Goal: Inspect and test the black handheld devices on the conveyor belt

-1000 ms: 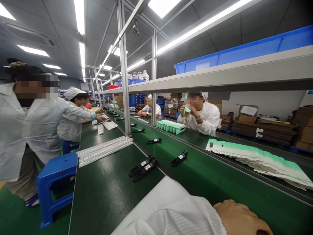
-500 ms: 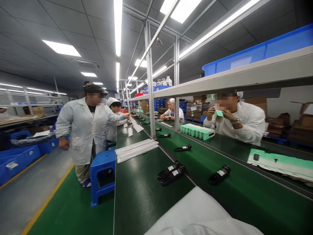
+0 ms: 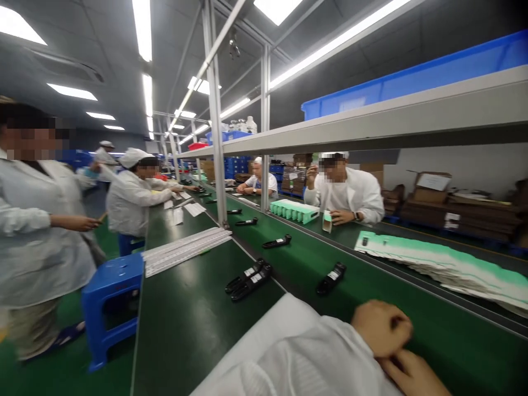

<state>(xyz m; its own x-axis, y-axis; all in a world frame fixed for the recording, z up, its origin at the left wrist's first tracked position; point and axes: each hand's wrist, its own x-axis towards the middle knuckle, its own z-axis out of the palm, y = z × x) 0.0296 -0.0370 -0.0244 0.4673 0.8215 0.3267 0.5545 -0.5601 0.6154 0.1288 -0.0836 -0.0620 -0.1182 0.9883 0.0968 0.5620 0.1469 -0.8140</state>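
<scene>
My left hand [image 3: 381, 328] is over the green belt near the bottom right, its fingers curled inward. What they hold, if anything, is hidden. My right hand [image 3: 414, 374] lies just below it, partly cut off by the frame edge. Its fingers are bent against the cuff of my white left sleeve [image 3: 297, 360] and look closed on the cloth; they are slightly blurred. Nearest to my hands on the belt is a black device [image 3: 331, 279] with a white label. Two similar black devices [image 3: 249, 279] lie side by side on the dark green worktop.
White strips [image 3: 187, 250] lie on the worktop beyond. Across the belt are flat green-and-white cartons [image 3: 437, 267] and a row of standing boxes [image 3: 293, 211]; a co-worker [image 3: 350, 190] there holds a small box. A shelf [image 3: 396, 102] crosses above. A blue stool [image 3: 113, 275] stands left.
Both my hands have come into view at the bottom right. My view has turned right. The co-worker opposite has lowered the small box. The standing person at left appears closer.
</scene>
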